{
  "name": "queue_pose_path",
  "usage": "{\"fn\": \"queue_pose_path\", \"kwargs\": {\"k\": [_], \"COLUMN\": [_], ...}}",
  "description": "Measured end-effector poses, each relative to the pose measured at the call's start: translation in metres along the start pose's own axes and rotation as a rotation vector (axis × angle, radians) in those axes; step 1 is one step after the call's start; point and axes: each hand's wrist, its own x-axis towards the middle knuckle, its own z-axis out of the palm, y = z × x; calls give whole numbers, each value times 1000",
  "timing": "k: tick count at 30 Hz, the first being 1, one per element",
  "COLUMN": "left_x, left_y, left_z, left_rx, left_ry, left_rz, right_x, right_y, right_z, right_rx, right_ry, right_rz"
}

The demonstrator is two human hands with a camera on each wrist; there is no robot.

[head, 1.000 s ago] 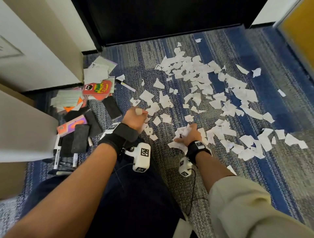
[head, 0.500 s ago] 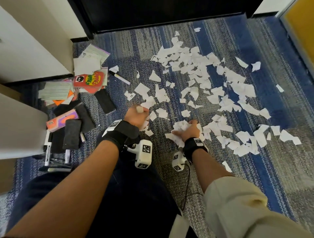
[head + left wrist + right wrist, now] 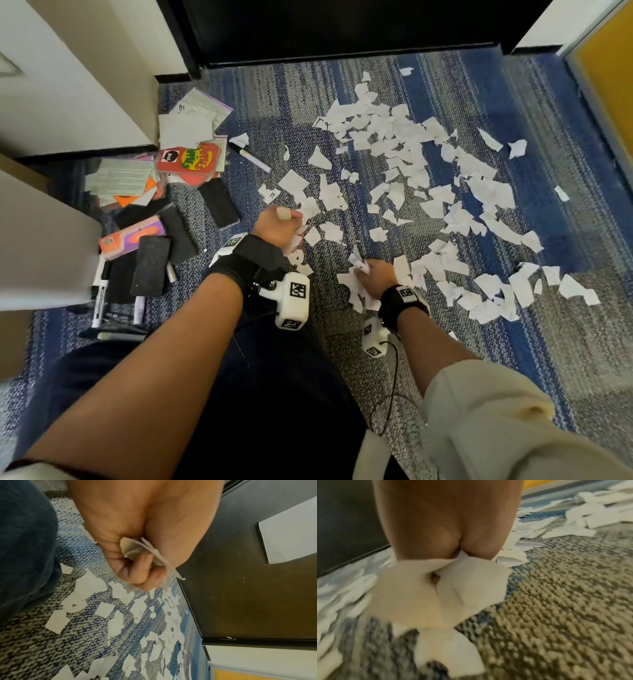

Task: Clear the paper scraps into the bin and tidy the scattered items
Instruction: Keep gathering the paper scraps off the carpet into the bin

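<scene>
White paper scraps lie scattered over the blue and grey carpet, thickest at centre and right. My left hand is a fist just above the carpet at centre left, its fingers curled round a few scraps. My right hand is lower and to the right, gripping a bunch of scraps that fan out below the palm. More scraps lie on the carpet under the left hand. No bin is in view.
At the left lies a heap of scattered items: lined cards, a red card pack, black erasers, an orange and purple pack, markers and a pen. A white cabinet stands beside it. A dark door closes the far side.
Both hands stay low over the carpet holding scraps. The right hand has pulled slightly nearer with its bunch; the left fist has hardly moved. The camera view has shifted a little.
</scene>
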Motion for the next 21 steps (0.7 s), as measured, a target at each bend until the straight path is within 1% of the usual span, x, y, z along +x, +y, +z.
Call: {"fn": "queue_pose_path", "kwargs": {"k": [3,5,7,8,10,12,14,16,17,18,20,21], "left_x": [-5,-11,-20,-25,-36,-48,-62,-80,-90,-100,-123,-133], "left_y": [14,28,45,53,69,82,94,100,102,103,103,99], "left_z": [-12,-27,-45,-59,-90,-129,-171,-224,-249,-274,-320,-349], "left_rx": [-81,-161,-180,-178,-317,-381,-397,-439,-470,-495,-513,-519], "left_ry": [22,15,38,81,122,193,282,391,420,450,515,572], "left_rz": [28,59,94,136,167,231,290,359,391,430,470,475], "right_x": [-4,-8,-12,-14,-18,-23,-29,-40,-43,-49,-67,-77], "right_y": [-6,-27,-60,-82,-132,-188,-244,-311,-343,-376,-442,-478], "right_z": [-25,-50,-77,-92,-118,-139,-149,-148,-145,-140,-124,-113], "right_rx": [270,416,549,605,728,810,829,855,870,875,856,828], "right_ry": [53,50,27,18,15,-16,-38,-100,-166,-189,-265,-306], "right_rz": [82,90,94,105,78,19,-59,-157,-218,-260,-339,-370]}}
